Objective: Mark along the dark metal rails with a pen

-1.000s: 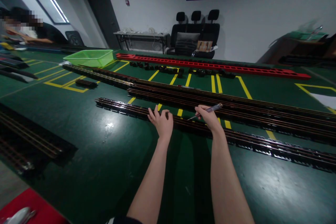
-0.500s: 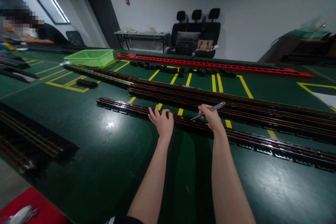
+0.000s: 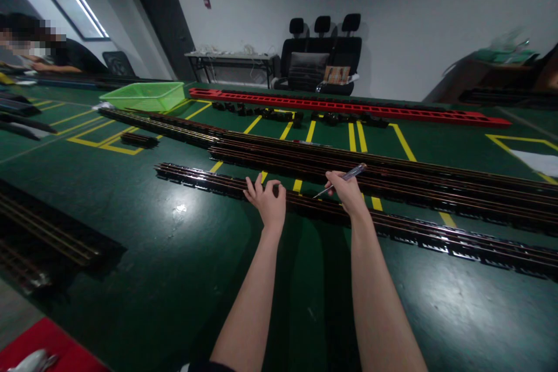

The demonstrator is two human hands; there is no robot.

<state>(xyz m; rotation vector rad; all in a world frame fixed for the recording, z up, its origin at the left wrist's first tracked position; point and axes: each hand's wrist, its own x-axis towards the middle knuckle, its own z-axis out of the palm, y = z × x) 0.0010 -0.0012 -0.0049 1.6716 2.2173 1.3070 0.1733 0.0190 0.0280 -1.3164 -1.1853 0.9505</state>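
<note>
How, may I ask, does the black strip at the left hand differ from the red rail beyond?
The black strip carries brownish lengthwise lines; the red rail shows ladder-like openings. The black strip lies near, by the left hand; the red rail, far across the table. Both are long and narrow.

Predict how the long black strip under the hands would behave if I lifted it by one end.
The long black strip is very slim for its length, so it would probably sag or flex. Its glossy highlights suggest a smooth, perhaps slippery surface. It lies low along the green table, so rolling seems unlikely.
</note>
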